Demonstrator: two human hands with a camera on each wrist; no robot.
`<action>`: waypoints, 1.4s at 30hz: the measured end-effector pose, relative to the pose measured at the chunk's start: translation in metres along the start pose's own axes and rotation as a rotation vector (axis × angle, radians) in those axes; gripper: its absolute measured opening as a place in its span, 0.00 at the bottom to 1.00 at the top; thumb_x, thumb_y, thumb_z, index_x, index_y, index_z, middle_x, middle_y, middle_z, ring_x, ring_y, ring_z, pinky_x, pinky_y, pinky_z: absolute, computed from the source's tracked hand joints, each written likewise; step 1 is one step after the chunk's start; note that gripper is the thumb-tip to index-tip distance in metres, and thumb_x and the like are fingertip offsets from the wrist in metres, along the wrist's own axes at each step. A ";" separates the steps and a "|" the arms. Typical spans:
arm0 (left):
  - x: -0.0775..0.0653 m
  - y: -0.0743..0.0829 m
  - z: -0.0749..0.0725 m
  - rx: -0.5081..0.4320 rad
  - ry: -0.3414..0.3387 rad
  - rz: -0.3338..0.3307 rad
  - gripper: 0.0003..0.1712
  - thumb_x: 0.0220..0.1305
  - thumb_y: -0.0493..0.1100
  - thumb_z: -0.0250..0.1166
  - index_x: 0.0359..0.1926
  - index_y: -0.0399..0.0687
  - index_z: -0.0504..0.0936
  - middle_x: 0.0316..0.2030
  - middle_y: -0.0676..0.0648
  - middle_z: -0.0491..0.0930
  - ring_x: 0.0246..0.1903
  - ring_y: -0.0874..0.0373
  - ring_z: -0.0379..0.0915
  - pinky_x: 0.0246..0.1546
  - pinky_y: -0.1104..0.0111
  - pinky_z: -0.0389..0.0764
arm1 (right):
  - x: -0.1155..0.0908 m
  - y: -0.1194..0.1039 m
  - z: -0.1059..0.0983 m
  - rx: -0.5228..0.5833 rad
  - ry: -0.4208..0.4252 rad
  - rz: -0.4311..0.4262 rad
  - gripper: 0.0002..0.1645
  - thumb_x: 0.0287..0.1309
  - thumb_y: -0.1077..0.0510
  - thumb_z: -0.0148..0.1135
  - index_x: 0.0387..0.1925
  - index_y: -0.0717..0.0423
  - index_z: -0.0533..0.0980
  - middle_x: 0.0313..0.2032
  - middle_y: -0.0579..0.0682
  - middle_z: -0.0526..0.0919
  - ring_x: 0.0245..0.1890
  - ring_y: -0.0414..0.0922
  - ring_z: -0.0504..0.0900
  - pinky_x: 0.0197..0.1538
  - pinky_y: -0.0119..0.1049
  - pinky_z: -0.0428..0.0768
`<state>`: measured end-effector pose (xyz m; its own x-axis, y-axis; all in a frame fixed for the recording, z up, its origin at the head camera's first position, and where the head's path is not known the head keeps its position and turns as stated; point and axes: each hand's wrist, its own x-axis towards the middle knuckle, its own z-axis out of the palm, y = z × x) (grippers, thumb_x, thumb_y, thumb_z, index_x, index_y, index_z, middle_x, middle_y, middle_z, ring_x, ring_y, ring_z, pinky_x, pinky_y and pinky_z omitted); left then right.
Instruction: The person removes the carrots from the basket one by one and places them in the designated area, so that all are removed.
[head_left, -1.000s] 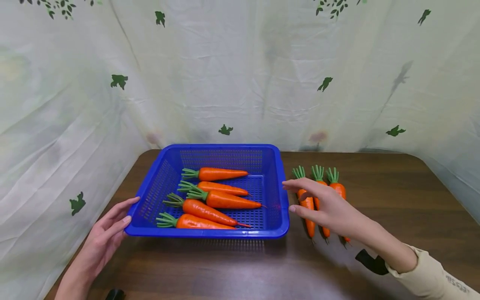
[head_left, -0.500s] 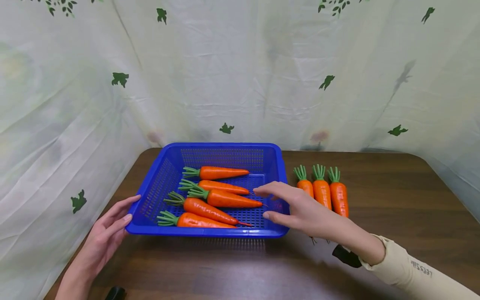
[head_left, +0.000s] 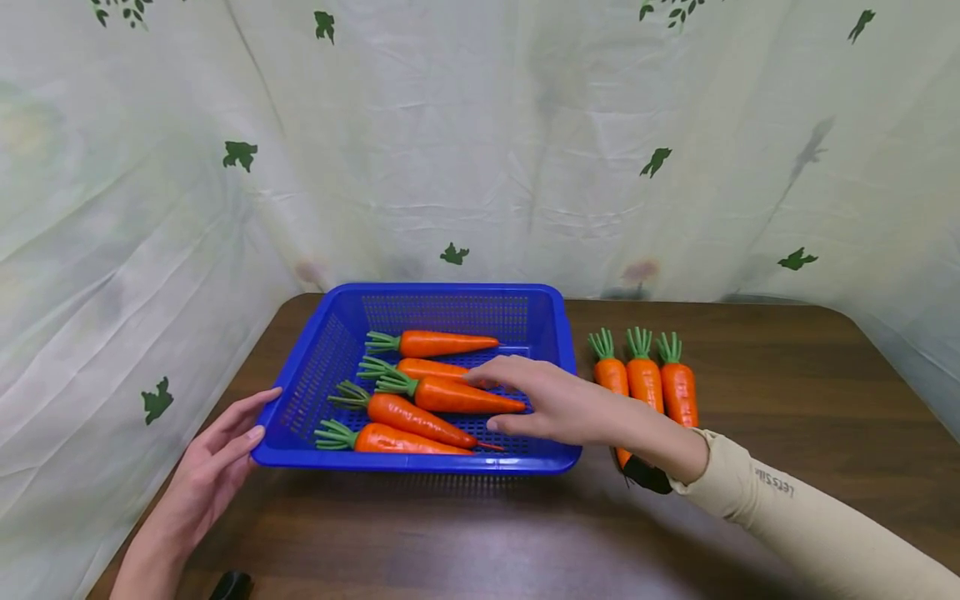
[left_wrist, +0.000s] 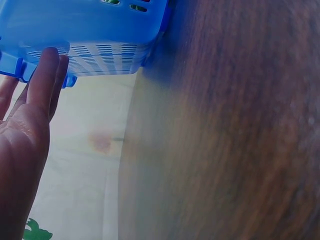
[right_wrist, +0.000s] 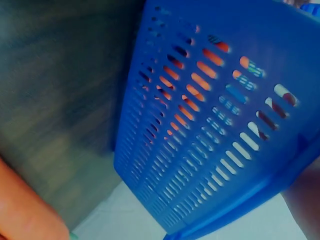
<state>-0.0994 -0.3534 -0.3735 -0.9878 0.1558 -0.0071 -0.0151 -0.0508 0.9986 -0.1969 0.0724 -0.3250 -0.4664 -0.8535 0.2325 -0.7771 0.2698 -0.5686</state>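
A blue plastic basket point(head_left: 420, 461) with slotted walls holds several orange carrots with green stem stubs. My left hand point(head_left: 206, 467) touches its near left corner, thumb and fingertips at the rim; in the left wrist view, the fingers point(left_wrist: 44, 82) lie nearly straight along the outer wall. My right hand point(head_left: 543, 400) reaches over the right rim into the basket, thumb and fingers apart. Its fingertips are right at the tapered half of a middle carrot point(head_left: 457, 395), partly covering the carrot point(head_left: 427, 369) behind. In the right wrist view, the basket's slotted side point(right_wrist: 200, 115) hides the fingers.
Three more carrots point(head_left: 679, 392) lie side by side on the brown wooden table point(head_left: 795, 383), right of the basket, partly under my right forearm. A pale curtain point(head_left: 480, 150) with green leaf patterns hangs behind and at the left. A small black object point(head_left: 232, 585) shows at the bottom edge.
My right hand has moved left, from above the loose carrots, across the basket's right rim and over the carrots inside. The left hand has stayed at the corner.
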 end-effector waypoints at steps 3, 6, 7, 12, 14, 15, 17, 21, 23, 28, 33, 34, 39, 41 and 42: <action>0.000 0.000 0.000 -0.002 -0.005 0.009 0.28 0.78 0.37 0.44 0.75 0.49 0.57 0.66 0.50 0.63 0.57 0.59 0.73 0.51 0.65 0.79 | 0.010 0.004 0.000 -0.005 -0.048 0.021 0.30 0.65 0.53 0.65 0.66 0.53 0.69 0.61 0.47 0.74 0.61 0.42 0.72 0.62 0.38 0.71; -0.001 0.000 0.000 -0.004 -0.010 0.017 0.28 0.78 0.36 0.43 0.75 0.48 0.57 0.65 0.50 0.63 0.57 0.59 0.73 0.51 0.65 0.79 | 0.019 0.009 0.001 -0.013 -0.089 0.038 0.31 0.64 0.53 0.65 0.66 0.55 0.69 0.62 0.49 0.74 0.60 0.44 0.73 0.61 0.39 0.71; -0.001 0.000 0.000 -0.005 -0.011 0.019 0.28 0.78 0.36 0.43 0.75 0.48 0.58 0.65 0.50 0.64 0.57 0.59 0.73 0.51 0.65 0.79 | 0.022 0.010 0.001 -0.018 -0.100 0.042 0.31 0.64 0.53 0.65 0.65 0.56 0.70 0.62 0.49 0.74 0.60 0.44 0.72 0.61 0.39 0.71; 0.000 -0.001 -0.001 -0.029 -0.027 0.041 0.27 0.78 0.35 0.43 0.75 0.46 0.58 0.65 0.50 0.65 0.57 0.58 0.73 0.51 0.65 0.79 | 0.037 0.020 0.005 -0.024 -0.155 0.061 0.31 0.64 0.54 0.65 0.66 0.56 0.70 0.62 0.49 0.74 0.58 0.45 0.74 0.59 0.38 0.73; 0.000 0.000 -0.001 -0.030 -0.027 0.040 0.27 0.78 0.35 0.42 0.75 0.46 0.58 0.65 0.50 0.65 0.57 0.58 0.73 0.51 0.65 0.79 | 0.043 0.024 0.006 -0.014 -0.175 0.063 0.31 0.64 0.54 0.65 0.66 0.56 0.69 0.61 0.49 0.74 0.57 0.45 0.75 0.58 0.38 0.74; 0.000 0.000 -0.001 -0.025 -0.024 0.035 0.27 0.78 0.35 0.43 0.75 0.47 0.58 0.65 0.50 0.65 0.57 0.58 0.73 0.51 0.65 0.79 | 0.046 0.026 0.006 -0.009 -0.186 0.065 0.31 0.64 0.54 0.65 0.66 0.56 0.69 0.62 0.50 0.74 0.57 0.46 0.75 0.58 0.38 0.74; 0.000 0.001 -0.001 -0.021 -0.023 0.033 0.27 0.78 0.35 0.43 0.75 0.47 0.58 0.65 0.50 0.65 0.57 0.58 0.73 0.51 0.65 0.79 | 0.052 0.030 0.007 -0.004 -0.206 0.068 0.32 0.64 0.54 0.65 0.67 0.57 0.68 0.61 0.50 0.74 0.57 0.46 0.75 0.58 0.38 0.74; 0.000 0.000 -0.001 -0.014 -0.024 0.036 0.27 0.78 0.35 0.43 0.75 0.47 0.58 0.65 0.50 0.64 0.58 0.58 0.73 0.51 0.65 0.79 | 0.062 0.036 0.009 0.010 -0.244 0.079 0.31 0.64 0.56 0.64 0.66 0.57 0.69 0.60 0.51 0.75 0.58 0.46 0.74 0.60 0.37 0.72; 0.000 0.000 0.000 -0.014 -0.024 0.037 0.27 0.78 0.35 0.43 0.75 0.47 0.58 0.65 0.50 0.64 0.57 0.58 0.73 0.51 0.65 0.79 | 0.067 0.038 0.010 0.011 -0.260 0.080 0.30 0.64 0.58 0.65 0.66 0.58 0.69 0.60 0.51 0.76 0.58 0.46 0.74 0.60 0.37 0.72; 0.000 0.001 0.001 -0.002 -0.007 0.016 0.28 0.78 0.36 0.44 0.75 0.48 0.58 0.65 0.50 0.64 0.57 0.59 0.73 0.51 0.66 0.79 | 0.078 0.043 0.013 -0.019 -0.282 0.088 0.28 0.62 0.59 0.66 0.64 0.56 0.72 0.57 0.49 0.77 0.55 0.44 0.75 0.59 0.33 0.71; 0.000 0.001 0.002 0.015 0.003 0.000 0.28 0.78 0.37 0.45 0.75 0.49 0.57 0.66 0.50 0.62 0.57 0.60 0.73 0.51 0.66 0.79 | 0.082 0.048 0.017 -0.020 -0.288 0.112 0.30 0.60 0.60 0.68 0.64 0.56 0.72 0.55 0.50 0.78 0.52 0.43 0.75 0.57 0.33 0.72; 0.000 0.001 0.002 0.018 0.004 0.000 0.28 0.78 0.37 0.45 0.75 0.49 0.57 0.66 0.49 0.62 0.57 0.60 0.73 0.51 0.66 0.79 | 0.082 0.048 0.018 -0.020 -0.287 0.119 0.31 0.60 0.60 0.68 0.64 0.56 0.72 0.55 0.49 0.78 0.51 0.43 0.75 0.56 0.33 0.72; 0.001 -0.001 0.000 0.025 0.009 0.001 0.28 0.78 0.37 0.45 0.75 0.50 0.57 0.66 0.49 0.61 0.57 0.61 0.73 0.51 0.66 0.79 | 0.084 0.049 0.023 -0.008 -0.278 0.145 0.34 0.56 0.58 0.72 0.64 0.56 0.72 0.47 0.47 0.77 0.45 0.44 0.73 0.49 0.32 0.72; 0.001 -0.002 -0.001 0.024 0.011 -0.001 0.28 0.78 0.38 0.45 0.75 0.50 0.57 0.66 0.49 0.61 0.57 0.61 0.73 0.51 0.66 0.79 | 0.084 0.049 0.025 -0.009 -0.280 0.152 0.36 0.54 0.58 0.74 0.64 0.57 0.71 0.44 0.47 0.75 0.43 0.45 0.72 0.46 0.33 0.71; 0.000 -0.002 -0.001 0.025 0.012 -0.001 0.28 0.78 0.38 0.45 0.75 0.50 0.57 0.66 0.49 0.60 0.57 0.61 0.73 0.51 0.66 0.79 | 0.085 0.049 0.026 -0.016 -0.281 0.155 0.37 0.54 0.58 0.74 0.65 0.57 0.71 0.43 0.46 0.75 0.43 0.45 0.72 0.45 0.32 0.71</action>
<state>-0.0999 -0.3542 -0.3756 -0.9896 0.1437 -0.0089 -0.0128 -0.0263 0.9996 -0.2638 0.0020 -0.3535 -0.4460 -0.8910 -0.0844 -0.7138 0.4111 -0.5670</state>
